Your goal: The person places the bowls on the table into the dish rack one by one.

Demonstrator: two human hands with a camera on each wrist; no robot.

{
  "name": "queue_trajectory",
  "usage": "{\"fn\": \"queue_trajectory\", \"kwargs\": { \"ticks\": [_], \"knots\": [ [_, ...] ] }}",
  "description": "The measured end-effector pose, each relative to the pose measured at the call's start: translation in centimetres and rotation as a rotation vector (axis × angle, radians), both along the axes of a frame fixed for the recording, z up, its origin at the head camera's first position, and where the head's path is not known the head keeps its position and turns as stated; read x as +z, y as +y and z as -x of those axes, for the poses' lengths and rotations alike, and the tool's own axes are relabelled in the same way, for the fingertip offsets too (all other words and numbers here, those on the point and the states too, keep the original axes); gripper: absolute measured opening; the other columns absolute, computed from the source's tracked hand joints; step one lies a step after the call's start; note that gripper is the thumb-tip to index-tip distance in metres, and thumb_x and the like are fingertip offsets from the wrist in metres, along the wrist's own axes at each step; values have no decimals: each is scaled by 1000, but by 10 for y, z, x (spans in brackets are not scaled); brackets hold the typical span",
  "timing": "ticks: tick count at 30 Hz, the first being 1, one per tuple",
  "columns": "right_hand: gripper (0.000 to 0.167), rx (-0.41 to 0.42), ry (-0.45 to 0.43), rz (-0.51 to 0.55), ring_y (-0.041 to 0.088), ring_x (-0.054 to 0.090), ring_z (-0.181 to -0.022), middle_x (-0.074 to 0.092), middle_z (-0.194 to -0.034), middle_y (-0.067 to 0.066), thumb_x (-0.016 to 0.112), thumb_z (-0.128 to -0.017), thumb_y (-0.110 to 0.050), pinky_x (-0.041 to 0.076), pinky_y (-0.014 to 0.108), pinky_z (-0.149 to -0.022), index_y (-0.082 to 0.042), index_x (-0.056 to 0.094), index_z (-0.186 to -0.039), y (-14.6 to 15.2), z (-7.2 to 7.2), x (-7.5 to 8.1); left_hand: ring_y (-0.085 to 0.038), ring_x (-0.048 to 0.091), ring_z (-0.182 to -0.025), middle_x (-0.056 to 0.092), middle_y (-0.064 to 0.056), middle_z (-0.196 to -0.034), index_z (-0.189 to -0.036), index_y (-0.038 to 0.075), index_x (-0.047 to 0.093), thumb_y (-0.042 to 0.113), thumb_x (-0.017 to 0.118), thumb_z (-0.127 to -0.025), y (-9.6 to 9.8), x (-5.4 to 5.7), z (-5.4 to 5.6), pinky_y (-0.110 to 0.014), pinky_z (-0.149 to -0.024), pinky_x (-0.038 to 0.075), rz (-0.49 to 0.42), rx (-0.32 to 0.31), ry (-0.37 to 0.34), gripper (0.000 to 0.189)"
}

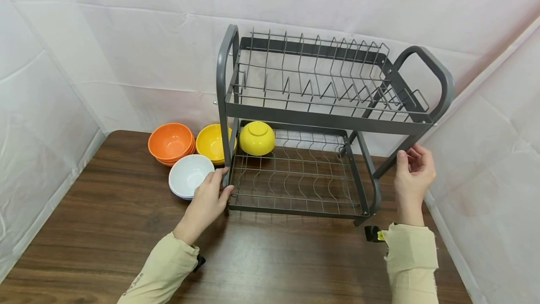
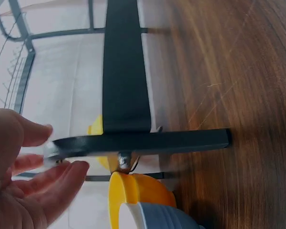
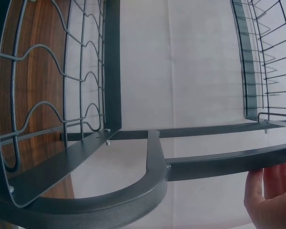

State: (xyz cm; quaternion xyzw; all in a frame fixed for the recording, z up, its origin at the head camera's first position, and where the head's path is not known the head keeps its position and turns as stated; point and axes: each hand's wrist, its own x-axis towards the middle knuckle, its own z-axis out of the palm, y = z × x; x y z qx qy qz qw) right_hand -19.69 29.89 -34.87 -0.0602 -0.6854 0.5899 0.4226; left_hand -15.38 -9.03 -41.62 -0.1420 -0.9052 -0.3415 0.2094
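Observation:
A dark grey two-tier dish rack point(image 1: 329, 118) stands on the table. On its left side, my left hand point(image 1: 206, 198) holds the upright post, thumb to the front and fingers on the outer side. The left wrist view shows that post between the thumb point(image 2: 35, 133) and fingers. At the other end my right hand point(image 1: 414, 172) grips the right post beneath the upper tier, its fingers point(image 3: 271, 183) partly hidden by the bar. A yellow bowl point(image 1: 257, 140) sits base-up at the back left of the lower tier.
Left of the rack, orange bowls point(image 1: 170, 142) are stacked near white bowls point(image 1: 191, 176) and yellow bowls point(image 1: 209, 143), close to the rack's left post. White cloth point(image 1: 139, 55) hangs behind and at both sides. The brown wooden table point(image 1: 105, 229) extends in front.

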Motion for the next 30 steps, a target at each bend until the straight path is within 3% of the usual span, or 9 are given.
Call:
{"fn": "queue_trajectory", "kwargs": {
  "ticks": [4,9,13,17,26,30],
  "knots": [
    [25,19,8,30,8,53,-74,59,-81,-6,58,-82,6,43,14,-66,-15,63,-93,-1,0,0,-30,58,-76,55,-22,-94,-116,-6,48,9,62,-84,-14,4,3,-40,-65,49,-62,54,-56,38],
    [25,38,28,53,9,52,-74,58,-81,-4,58,-81,7,43,14,-65,-16,62,-89,0,0,0,-33,57,-81,54,-23,-100,-112,-8,51,11,62,-83,-38,9,10,-42,-69,48,-94,181,-70,36],
    [23,27,25,35,8,52,-74,58,-81,-5,59,-81,6,43,14,-65,-16,62,-89,0,0,0,-37,52,-85,50,-26,-102,-110,-11,52,7,65,-80,-57,4,15,-47,-72,44,-75,293,-60,38],
    [24,23,25,30,7,53,-73,57,-81,-5,59,-81,6,43,14,-66,-16,62,-88,-1,0,1,-43,46,-92,44,-30,-107,-112,-13,49,5,63,-79,-72,-7,15,-53,-79,39,-84,373,-137,40],
    [26,20,37,37,7,54,-73,58,-80,-6,57,-80,9,43,15,-67,-15,63,-87,-2,-1,1,-53,44,-101,40,-37,-117,-119,-16,43,10,55,-83,-88,-24,18,-58,-87,36,-51,446,-367,46],
    [27,20,44,46,7,54,-73,58,-79,-6,57,-80,9,43,16,-67,-16,63,-86,-3,0,1,-53,47,-100,44,-37,-115,-118,-16,44,11,52,-83,-92,-29,20,-59,-85,38,-38,448,-418,45]
  ]
}}
